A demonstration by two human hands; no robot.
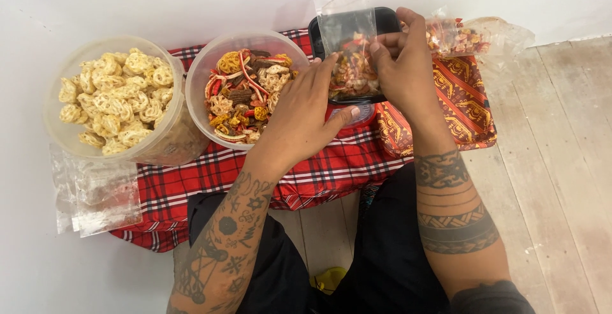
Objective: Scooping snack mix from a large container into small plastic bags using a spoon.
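Together both hands (357, 78) grip a clear bag (350, 52) between snack tubs (191, 91) and patterned tray (465, 103).

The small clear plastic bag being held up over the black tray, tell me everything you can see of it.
The small clear plastic bag is thin, glossy and see-through, held upright with its mouth up over the black tray. Its lower part holds a colourful mix of snack pieces in red, orange and cream; the upper part looks empty. The right hand pinches its right edge, and the left hand touches its lower left side with its fingertips.
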